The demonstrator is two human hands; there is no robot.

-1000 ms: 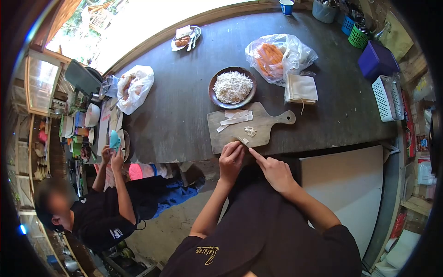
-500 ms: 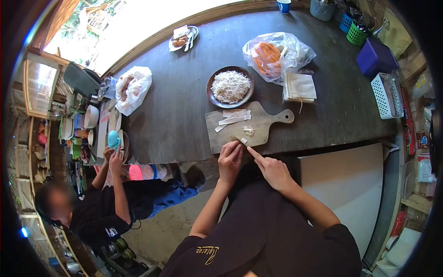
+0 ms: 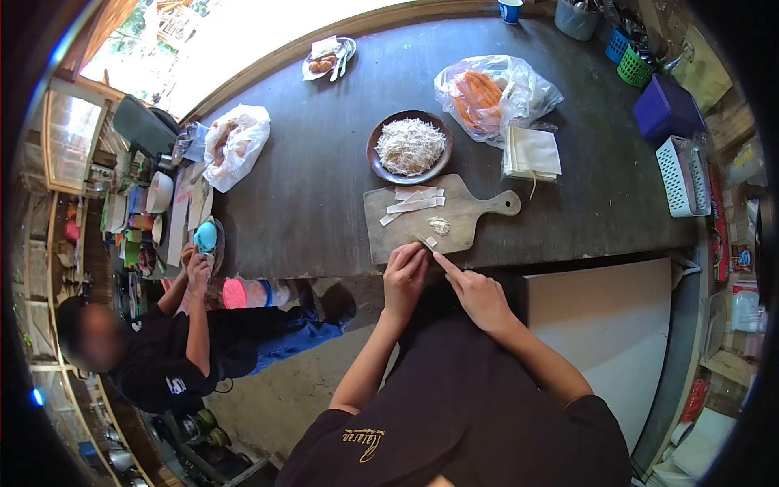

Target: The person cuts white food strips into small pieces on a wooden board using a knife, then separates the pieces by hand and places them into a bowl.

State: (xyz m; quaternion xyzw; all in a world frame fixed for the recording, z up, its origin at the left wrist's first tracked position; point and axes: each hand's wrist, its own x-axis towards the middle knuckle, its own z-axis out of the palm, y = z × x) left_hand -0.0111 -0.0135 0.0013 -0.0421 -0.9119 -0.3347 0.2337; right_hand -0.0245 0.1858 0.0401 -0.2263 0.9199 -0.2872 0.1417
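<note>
— Wooden cutting board (image 3: 454, 219) sits at the near edge of the dark table (image 3: 324, 178), handle pointing to 3 o'clock. What are the hands doing?

— Both meet at the board's near edge, at 6 o'clock of it. The left hand (image 3: 403, 276) has its fingers curled down onto a small pale piece (image 3: 428, 241) there, pinching it as far as I can tell. The right hand (image 3: 476, 294) has its index finger stretched toward that same piece and the other fingers folded in; whether it holds anything, I cannot tell.

— What else lies on the board?

— Several white strips (image 3: 415, 203) toward 12 o'clock, and a little heap of fine shreds (image 3: 440, 225) near the middle.

— And beyond the board?

— At 12 o'clock, just beside it, a brown bowl (image 3: 408, 147) heaped with white shreds. At 2 o'clock a stack of pale square sheets (image 3: 531, 154), and behind it a clear plastic bag (image 3: 495, 89) with orange contents. At 10 o'clock, well apart, a white bag (image 3: 233, 144). At the table's far edge, a plate (image 3: 327, 58).

— Anyone else?

— 1 other person in a black top (image 3: 178, 357) crouches off the table's end at 9 o'clock, their hands (image 3: 195, 268) at a light-blue object (image 3: 204, 236).

— And on the right?

— A white basket (image 3: 680, 174) and a purple box (image 3: 665, 109) at 3 o'clock.
</note>
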